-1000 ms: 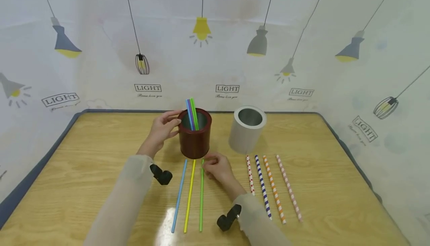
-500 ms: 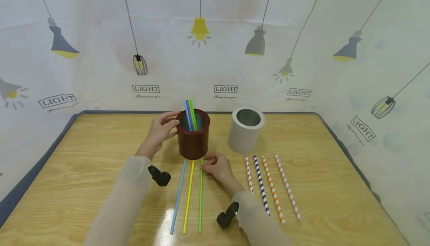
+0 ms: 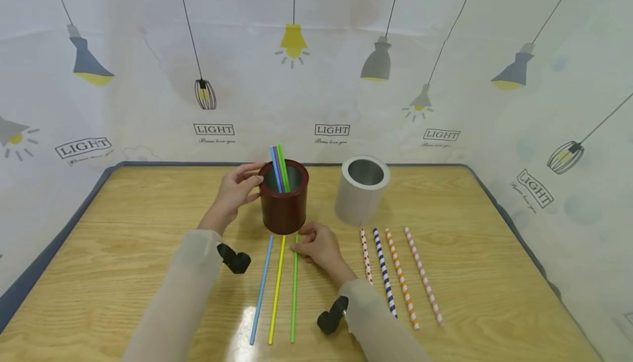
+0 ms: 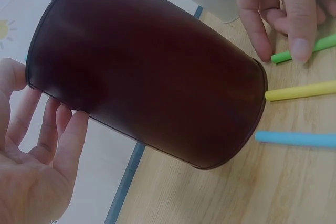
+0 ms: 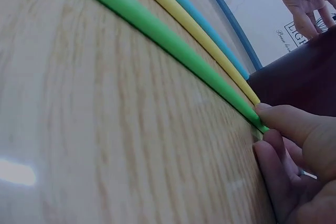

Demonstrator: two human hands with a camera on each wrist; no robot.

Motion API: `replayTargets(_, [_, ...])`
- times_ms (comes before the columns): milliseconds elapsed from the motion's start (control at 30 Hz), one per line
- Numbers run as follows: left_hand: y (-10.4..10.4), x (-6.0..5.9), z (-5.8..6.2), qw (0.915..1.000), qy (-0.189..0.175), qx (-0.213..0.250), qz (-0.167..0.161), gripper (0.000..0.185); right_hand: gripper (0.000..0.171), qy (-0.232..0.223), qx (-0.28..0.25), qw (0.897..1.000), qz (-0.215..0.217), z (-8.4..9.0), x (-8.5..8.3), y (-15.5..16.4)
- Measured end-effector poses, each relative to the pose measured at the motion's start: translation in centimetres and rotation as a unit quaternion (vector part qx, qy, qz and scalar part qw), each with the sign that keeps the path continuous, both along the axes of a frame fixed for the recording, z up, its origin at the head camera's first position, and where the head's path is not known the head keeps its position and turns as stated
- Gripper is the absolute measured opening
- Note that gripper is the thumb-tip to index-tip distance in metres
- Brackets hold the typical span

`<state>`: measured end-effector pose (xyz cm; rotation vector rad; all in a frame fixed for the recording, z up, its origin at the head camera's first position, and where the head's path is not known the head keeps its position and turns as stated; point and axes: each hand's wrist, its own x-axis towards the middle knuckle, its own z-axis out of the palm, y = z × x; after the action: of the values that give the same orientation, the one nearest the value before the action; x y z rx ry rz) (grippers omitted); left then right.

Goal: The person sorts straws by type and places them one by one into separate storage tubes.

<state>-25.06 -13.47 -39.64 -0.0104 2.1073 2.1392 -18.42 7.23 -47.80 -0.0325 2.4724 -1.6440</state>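
My L hand grips 1 dk-red cup; R hand pinches 1 green straw. Also 2 plain straws on tbl, 4 patterned straws, 1 white cup.

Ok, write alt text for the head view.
A person's left hand holds a maroon cup of colored straws; the right hand pinches a green straw beside yellow and blue straws on a wooden table. To the right, four patterned straws lie before a white cup.
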Motion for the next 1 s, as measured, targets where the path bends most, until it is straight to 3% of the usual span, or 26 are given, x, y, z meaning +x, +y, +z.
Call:
replayTargets(500, [-0.12,0.16,0.18,0.9999,0.000,-0.005,-0.009,0.038,0.033,0.020,0.015,1.000,0.009,0.32,0.35,-0.17])
replayTargets(733, [-0.15,0.24,0.17,0.9998,-0.014,-0.014,-0.005,0.039,0.031,-0.006,-0.006,1.000,0.001,0.60,0.53,-0.36])
replayTargets(1000, [0.21,0.15,0.43,0.9998,-0.015,-0.012,-0.005,0.040,0.024,-0.002,0.004,1.000,-0.014,0.81,0.41,-0.54])
